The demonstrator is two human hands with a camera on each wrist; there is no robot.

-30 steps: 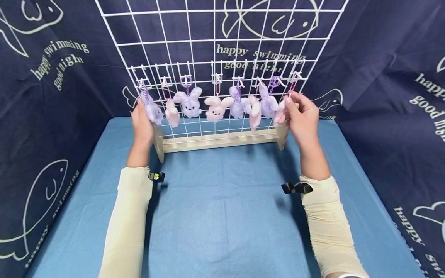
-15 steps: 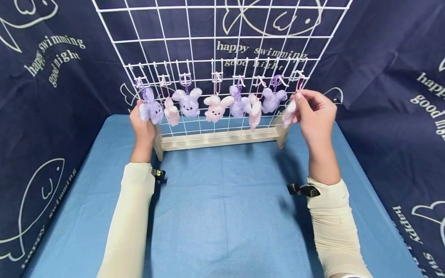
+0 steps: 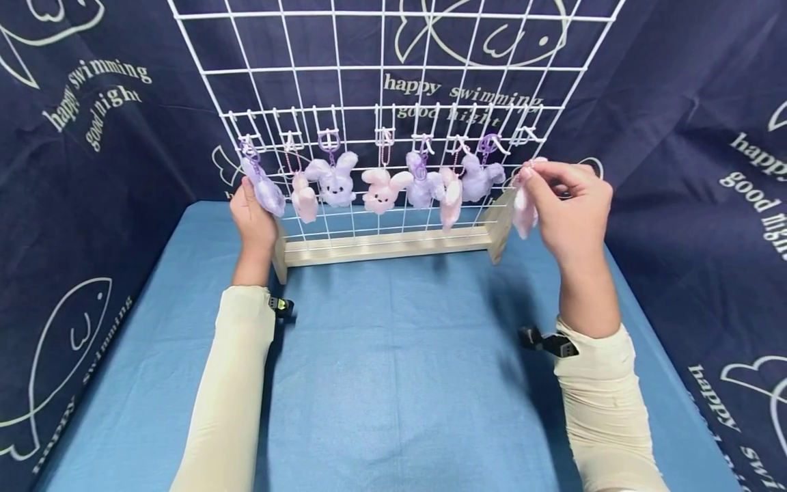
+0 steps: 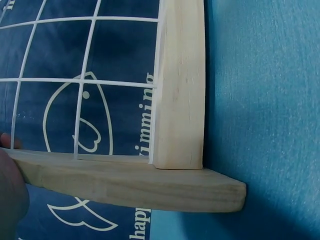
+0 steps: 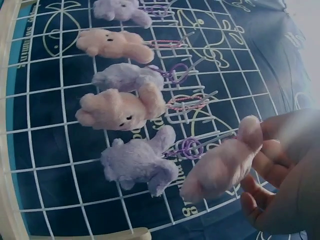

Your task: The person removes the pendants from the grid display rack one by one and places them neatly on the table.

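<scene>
Plainly, navy fabric backdrop (image 3: 645, 82): hung behind the white wire grid rack (image 3: 334, 70) and at both its sides, printed with pale fish outlines and "happy swimming good night".
Blue tablecloth (image 3: 393, 355): spread beneath the rack and in front of it.
Pale wooden base bar (image 3: 387, 247): set along the foot of the rack, between its two uprights.
Cream sleeves (image 3: 227, 369): extended from the front toward the rack, one to each end.
Right hand (image 3: 574, 208): raised at the rack's right end; the top of a pink plush bunny is pinched between thumb and fingertips.
Left hand (image 3: 253, 219): placed at the rack's left end; the left wooden upright (image 4: 130, 182) is gripped, with parts of the hand seen on both its sides.
Pink plush bunny (image 3: 525, 208): suspended from the right hand, just beside the rack's right upright and below its rightmost hook (image 3: 525, 135).
Hanging bunny keychains (image 3: 336, 183): seven are hung across the rack, purple and pink alternated. By the leftmost purple one the left fingers are partly covered; whether they are touched cannot be told.
</scene>
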